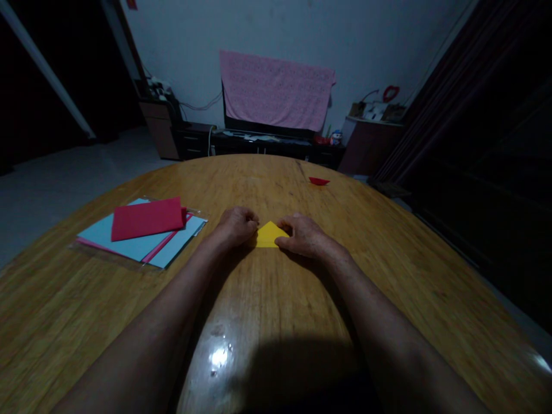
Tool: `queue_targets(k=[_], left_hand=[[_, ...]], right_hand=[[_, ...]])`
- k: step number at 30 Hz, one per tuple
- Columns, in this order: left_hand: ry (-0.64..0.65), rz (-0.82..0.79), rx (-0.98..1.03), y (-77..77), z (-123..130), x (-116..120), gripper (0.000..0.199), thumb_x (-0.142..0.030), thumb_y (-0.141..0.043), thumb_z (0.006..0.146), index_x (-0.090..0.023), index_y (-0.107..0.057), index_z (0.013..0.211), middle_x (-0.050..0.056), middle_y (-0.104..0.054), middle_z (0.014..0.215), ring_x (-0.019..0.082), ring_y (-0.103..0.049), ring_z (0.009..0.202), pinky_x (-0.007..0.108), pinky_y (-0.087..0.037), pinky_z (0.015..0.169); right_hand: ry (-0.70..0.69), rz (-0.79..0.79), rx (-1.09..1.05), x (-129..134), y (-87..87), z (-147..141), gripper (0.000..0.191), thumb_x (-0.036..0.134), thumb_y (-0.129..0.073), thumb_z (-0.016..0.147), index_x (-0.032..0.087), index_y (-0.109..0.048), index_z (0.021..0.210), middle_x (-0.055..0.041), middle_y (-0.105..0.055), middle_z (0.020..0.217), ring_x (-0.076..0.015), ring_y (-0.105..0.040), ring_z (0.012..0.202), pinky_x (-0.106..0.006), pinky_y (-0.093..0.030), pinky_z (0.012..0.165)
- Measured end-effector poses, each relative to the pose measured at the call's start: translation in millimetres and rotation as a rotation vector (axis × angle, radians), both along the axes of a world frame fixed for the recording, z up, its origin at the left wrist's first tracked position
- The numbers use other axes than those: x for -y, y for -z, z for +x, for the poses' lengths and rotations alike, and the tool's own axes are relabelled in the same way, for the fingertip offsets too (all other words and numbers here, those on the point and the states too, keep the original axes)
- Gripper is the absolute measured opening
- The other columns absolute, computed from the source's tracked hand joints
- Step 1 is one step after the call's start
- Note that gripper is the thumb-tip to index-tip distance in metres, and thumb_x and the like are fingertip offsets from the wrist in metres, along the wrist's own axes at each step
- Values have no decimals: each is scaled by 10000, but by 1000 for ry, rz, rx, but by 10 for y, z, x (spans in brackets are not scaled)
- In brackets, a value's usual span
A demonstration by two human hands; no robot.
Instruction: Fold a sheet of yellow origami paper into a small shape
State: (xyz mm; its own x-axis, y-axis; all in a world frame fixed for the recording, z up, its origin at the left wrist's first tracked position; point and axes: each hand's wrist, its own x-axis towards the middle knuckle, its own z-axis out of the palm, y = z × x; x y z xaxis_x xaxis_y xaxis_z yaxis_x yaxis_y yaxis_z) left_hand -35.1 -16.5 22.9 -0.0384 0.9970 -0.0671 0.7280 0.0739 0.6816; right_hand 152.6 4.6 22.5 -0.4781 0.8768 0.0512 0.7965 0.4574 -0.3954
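A yellow folded sheet of paper (269,234), peaked at the top with a straight lower edge, lies on the wooden table between my two hands. My left hand (239,225) is closed at its left corner, fingers curled and thumb against the paper. On the right side, my right hand (303,234) pinches the paper between thumb and fingers. The paper's two side corners are partly hidden by the hands.
Left on the round table (276,299) lies a clear packet of light blue and pink paper (129,247), with a red folded sheet (146,219) on top. A small red folded paper boat (319,181) sits near the far right edge. Beyond stands a low black cabinet (194,141).
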Motion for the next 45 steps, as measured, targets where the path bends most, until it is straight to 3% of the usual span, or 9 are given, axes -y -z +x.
queue_targets(k=[2, 5, 22, 26, 31, 35, 36, 40, 45], left_hand=[[7, 20, -245, -67, -5, -2, 226, -319, -546, 772, -165, -691, 852, 105, -670, 832, 213, -602, 804, 309, -439, 698], [32, -23, -371, -110, 22, 14, 313, -390, -492, 807, -176, -714, 865, 121, -695, 866, 225, -619, 822, 316, -444, 713], [-2, -37, -273, -108, 72, 31, 293, -351, -498, 751, -152, -712, 773, 127, -686, 771, 216, -609, 695, 293, -397, 591], [-27, -12, -179, -54, 34, 11, 264, -355, -530, 731, -148, -693, 713, 97, -664, 694, 184, -582, 625, 269, -380, 541], [-96, -83, 143, -23, 35, 14, 139, -220, -609, 649, -146, -657, 756, 32, -617, 632, 142, -549, 550, 233, -386, 487], [-153, -149, 431, -58, 54, 27, 353, -85, -590, 615, -140, -637, 961, -13, -582, 586, 124, -521, 508, 227, -397, 481], [-154, -171, 493, -61, 48, 26, 348, -87, -588, 624, -140, -641, 964, -12, -585, 583, 124, -520, 500, 229, -397, 478], [-128, -178, 662, -29, -5, -4, 168, -121, -585, 658, -142, -679, 795, 24, -631, 633, 114, -530, 503, 220, -391, 469], [-267, -80, 764, -36, -15, -43, 150, -98, -572, 678, -116, -680, 781, -1, -571, 550, 68, -420, 413, 191, -296, 392]], right_hand=[[6, -19, 8, 3, -6, -3, 295, 319, -648, 706, 212, -658, 981, -50, -610, 904, -154, -535, 760, -246, -371, 643], [9, -49, -1, 5, -10, -10, 264, 301, -640, 703, 203, -655, 948, -48, -623, 885, -149, -536, 741, -245, -370, 625], [9, -83, -66, 2, 11, -3, 231, 254, -632, 677, 202, -650, 901, -31, -645, 819, -138, -533, 672, -242, -349, 549], [33, -49, -81, 11, 17, -11, 196, 260, -646, 656, 202, -631, 843, -29, -634, 797, -138, -520, 663, -246, -345, 548], [69, -21, -124, 19, 29, -11, 206, 233, -681, 607, 200, -609, 797, -26, -630, 807, -137, -522, 672, -244, -349, 550], [85, -148, -242, 38, -2, -2, 117, 231, -630, 658, 196, -609, 768, -4, -615, 704, -122, -512, 595, -238, -338, 509], [93, -182, -289, 38, -15, -1, 81, 256, -603, 696, 192, -610, 744, -2, -604, 676, -119, -504, 578, -237, -336, 501], [193, -196, -595, 8, -62, -15, 243, 380, -534, 797, 175, -617, 697, -12, -590, 681, -113, -508, 606, -228, -361, 522], [330, -412, -1128, -7, -81, -91, 302, 343, -666, 715, 187, -579, 958, -10, -632, 801, -105, -563, 617, -212, -414, 513]])
